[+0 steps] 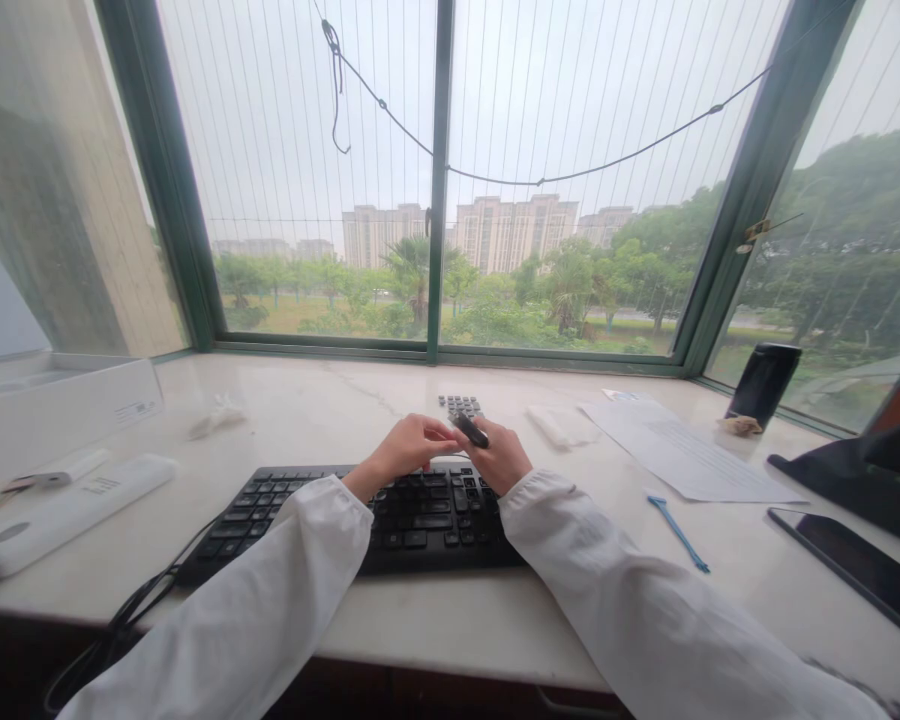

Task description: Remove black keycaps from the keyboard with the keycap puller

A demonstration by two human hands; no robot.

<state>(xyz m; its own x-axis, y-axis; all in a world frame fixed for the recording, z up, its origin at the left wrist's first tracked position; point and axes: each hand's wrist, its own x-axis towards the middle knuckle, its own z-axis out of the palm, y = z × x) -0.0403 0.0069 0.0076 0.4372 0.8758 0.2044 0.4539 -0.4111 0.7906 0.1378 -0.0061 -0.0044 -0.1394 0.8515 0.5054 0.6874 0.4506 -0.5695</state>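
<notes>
Both my hands meet above the far edge of a black keyboard (360,515) on the pale stone sill. My right hand (504,458) is closed around a small dark pen-like object (471,430), its tip pointing up and left. My left hand (409,448) has its fingers bent and pinched toward the same object's near end; I cannot tell if it grips it. Both arms wear white sleeves. A grey calculator (461,406) lies just beyond the hands.
A sheet of paper (682,455), a blue tie-like strip (679,532), a black cylinder (763,385), a dark phone (855,570) and a black stand (862,475) sit right. White boxes (60,405) and a white device (67,510) sit left. The keyboard cable (120,625) hangs over the front edge.
</notes>
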